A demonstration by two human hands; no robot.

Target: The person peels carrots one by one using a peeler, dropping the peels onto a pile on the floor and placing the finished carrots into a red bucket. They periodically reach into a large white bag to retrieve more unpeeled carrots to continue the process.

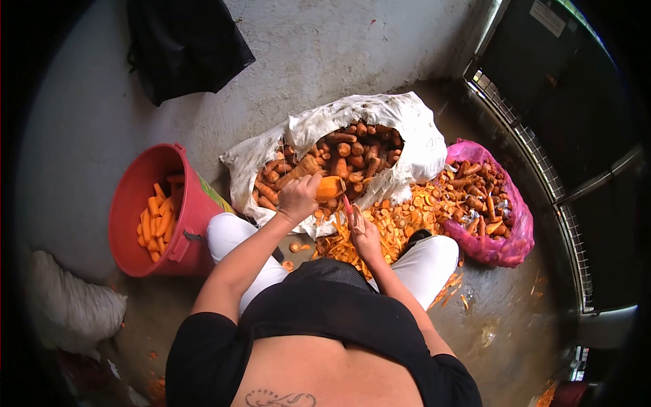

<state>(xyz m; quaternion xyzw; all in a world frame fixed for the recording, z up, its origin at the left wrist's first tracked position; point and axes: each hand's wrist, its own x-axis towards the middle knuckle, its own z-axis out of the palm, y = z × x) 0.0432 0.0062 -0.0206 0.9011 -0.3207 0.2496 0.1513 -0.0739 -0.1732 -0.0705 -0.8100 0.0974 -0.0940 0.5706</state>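
My left hand [300, 197] is closed around a large, bright orange peeled carrot [330, 188], its thick end pointing right. My right hand [364, 235] grips a peeler with a pinkish-red handle [348, 205], held up against the carrot's end; its blade is too small to make out. Just beyond both hands lies a torn white sack [419, 129] full of unpeeled carrots [344, 150]. Below the hands, a heap of orange peelings and cut-off carrot ends [407, 218] covers the floor between my legs.
On the left stands a red bucket [121, 224] with peeled carrots [157, 220] in it. A pink plastic bag [519, 234] of smaller carrots sits at right. A whitish sack [71, 298] is at lower left; a black bag [186, 47] hangs on the wall. Dark metal doors [576, 102] border the right.
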